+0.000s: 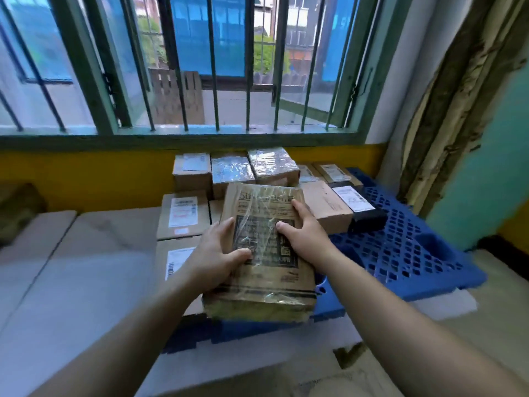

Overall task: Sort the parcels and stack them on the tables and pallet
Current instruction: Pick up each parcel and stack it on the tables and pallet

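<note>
A brown cardboard parcel (266, 279) wrapped in clear tape, with black print on top, is held over the front of the blue plastic pallet (400, 253). My left hand (214, 259) grips its left side, thumb on top. My right hand (303, 233) grips its right side, fingers spread over the top face. Several other cardboard parcels lie on the pallet behind and beside it: a labelled box (183, 214) to the left, a plain brown box (326, 206) to the right, a black parcel (363, 207) beyond that, and taped boxes (252, 167) stacked at the back.
A barred window with a green frame (183, 137) runs above a yellow wall strip (86, 176). Grey table tops (71, 267) lie at left and in front. The pallet's right half shows bare grid. A peeling wall corner (446, 110) stands at right.
</note>
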